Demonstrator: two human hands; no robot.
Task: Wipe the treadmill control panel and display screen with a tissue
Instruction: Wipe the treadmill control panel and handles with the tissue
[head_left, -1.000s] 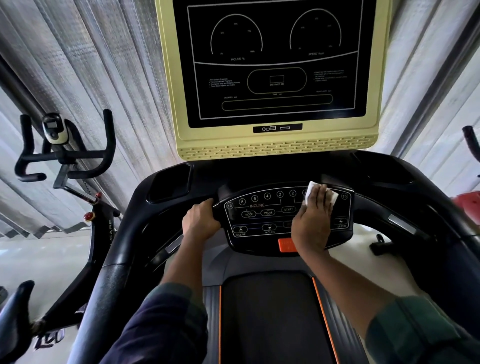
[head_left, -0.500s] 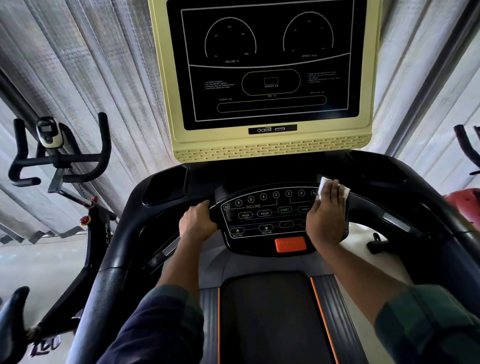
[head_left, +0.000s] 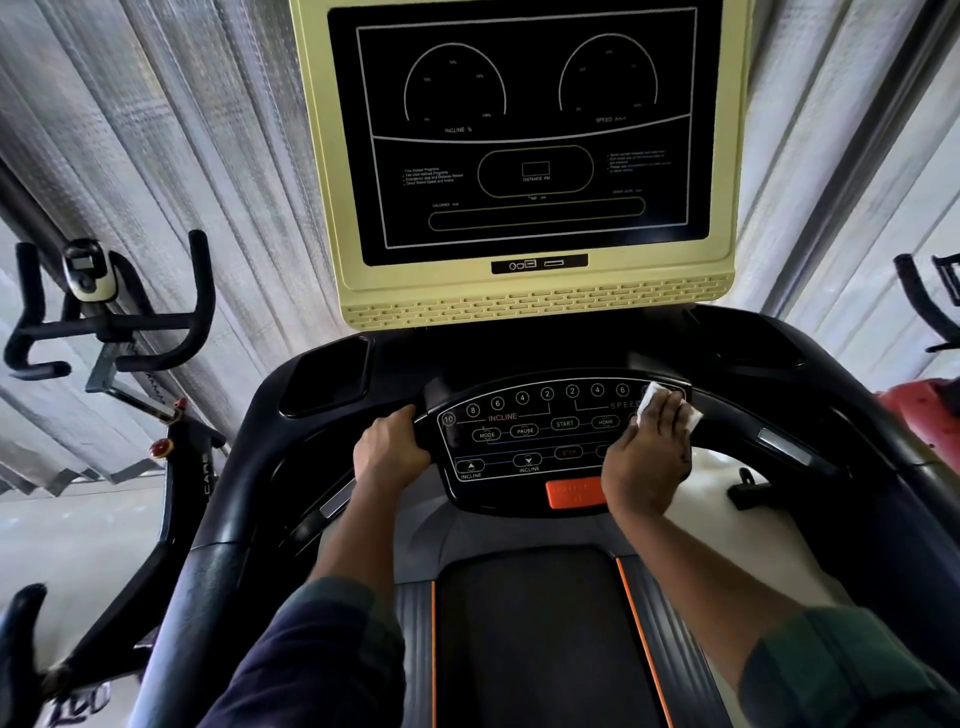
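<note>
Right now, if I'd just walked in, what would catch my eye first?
First, the big dark display screen in its pale yellow frame, filling the top centre. Below it, the right hand presses a white tissue flat on the right end of the control panel, while the left hand grips the panel's left edge. An orange button stands out at the panel's bottom, and an exercise bike stands at the left.

Glossy black plastic control panel (head_left: 530, 441), soft crumpled white paper tissue (head_left: 655, 405), matt yellow plastic-framed dark glassy display screen (head_left: 524, 130), ribbed dark rubbery treadmill belt (head_left: 535, 639)
</note>
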